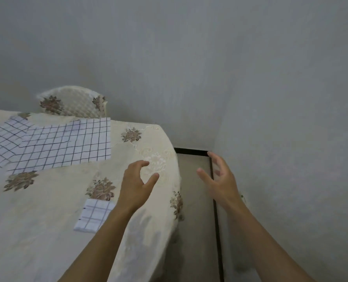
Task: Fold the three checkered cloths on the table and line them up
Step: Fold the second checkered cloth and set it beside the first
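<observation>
Two white cloths with a dark grid lie spread flat at the table's far left. The nearer one (67,145) overlaps the other (2,137), which runs off the left edge. A third checkered cloth (93,215) lies folded into a small rectangle near the table's right side, partly hidden by my left forearm. My left hand (137,183) hovers above the table to the right of the spread cloths, fingers loosely curved, holding nothing. My right hand (219,180) hangs past the table's right edge over the floor, fingers spread and empty.
The round table (47,231) wears a cream cloth with brown flower prints. A quilted chair back (73,102) stands behind it against the grey wall. To the right are bare floor (195,200) and a dark skirting line (216,220) along the wall.
</observation>
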